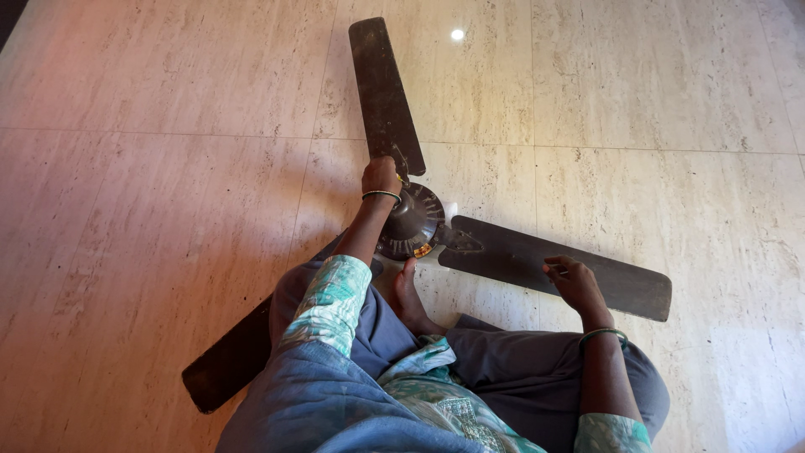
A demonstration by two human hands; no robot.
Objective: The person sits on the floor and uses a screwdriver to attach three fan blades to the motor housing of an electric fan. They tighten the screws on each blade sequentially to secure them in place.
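A: The ceiling fan [417,222] is laid flat on the tiled floor [151,193], 3 blades spread out.

B: The top blade's [384,92] root is gripped by the left hand [380,177]; the right hand [575,283] is rested, fingers curled, on the right blade [511,254].

We see a floor [151,210] of large polished stone tiles, beige with fine brownish streaks, filling the whole view. Thin grout lines [168,132] cross it, one running straight across the upper part and others running away from it toward the top edge. Above that long line, near the top edge, a small round glare spot [457,34] shines, and the tiles left of it carry a warm pinkish cast.
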